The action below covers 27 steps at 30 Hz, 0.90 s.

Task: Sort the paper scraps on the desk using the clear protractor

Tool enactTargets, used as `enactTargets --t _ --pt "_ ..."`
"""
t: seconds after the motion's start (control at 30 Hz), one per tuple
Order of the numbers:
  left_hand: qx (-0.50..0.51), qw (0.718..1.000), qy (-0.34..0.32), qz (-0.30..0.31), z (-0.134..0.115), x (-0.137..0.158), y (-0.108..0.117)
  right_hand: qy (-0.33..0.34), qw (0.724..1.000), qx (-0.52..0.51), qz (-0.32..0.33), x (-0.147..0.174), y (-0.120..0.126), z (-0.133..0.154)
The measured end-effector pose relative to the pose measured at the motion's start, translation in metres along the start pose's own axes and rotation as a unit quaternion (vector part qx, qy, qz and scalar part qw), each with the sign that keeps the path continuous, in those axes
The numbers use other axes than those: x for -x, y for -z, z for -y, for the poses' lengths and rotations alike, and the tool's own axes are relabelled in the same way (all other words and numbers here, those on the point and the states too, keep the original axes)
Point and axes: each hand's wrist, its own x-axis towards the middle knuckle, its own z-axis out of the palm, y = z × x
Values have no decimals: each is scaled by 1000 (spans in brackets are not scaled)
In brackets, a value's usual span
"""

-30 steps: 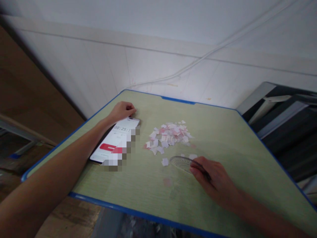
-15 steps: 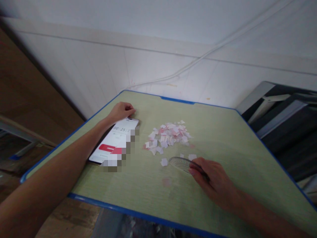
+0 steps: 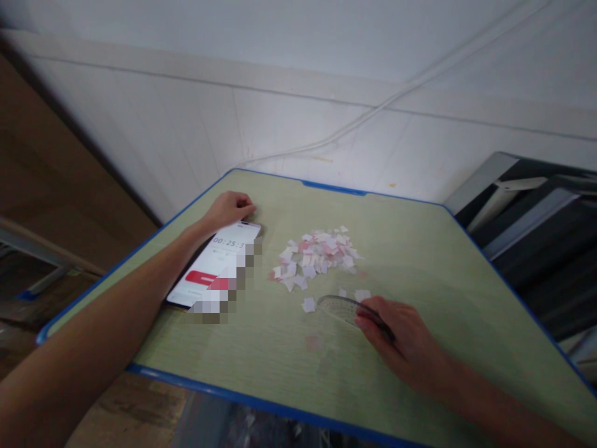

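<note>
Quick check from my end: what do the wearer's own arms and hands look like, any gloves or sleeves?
The left hand and right hand are ungloved. No sleeve shows on the left forearm or right forearm. I see no watch, bracelet, cable or marking; rings can't be ruled out, as some fingers are hidden.

Backs, at the far edge of the desk (image 3: 420, 249), onto a white wall (image 3: 298, 112) crossed by a pale cable (image 3: 321, 145) rising rightward from near the far left corner; borders a brown board (image 3: 60, 143) beyond the left edge and dark flat panels (image 3: 541, 230) beyond the right; stands over brown wood-look flooring (image 3: 121, 410), visible past the near edge; lit dimly and coolly.
</note>
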Motion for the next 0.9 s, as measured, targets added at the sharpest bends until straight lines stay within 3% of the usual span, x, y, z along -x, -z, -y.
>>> enactTargets --t 0.9 --pt "-12 1000 1 -2 -1 1 1 12 1000 6 -9 1 -2 -1"
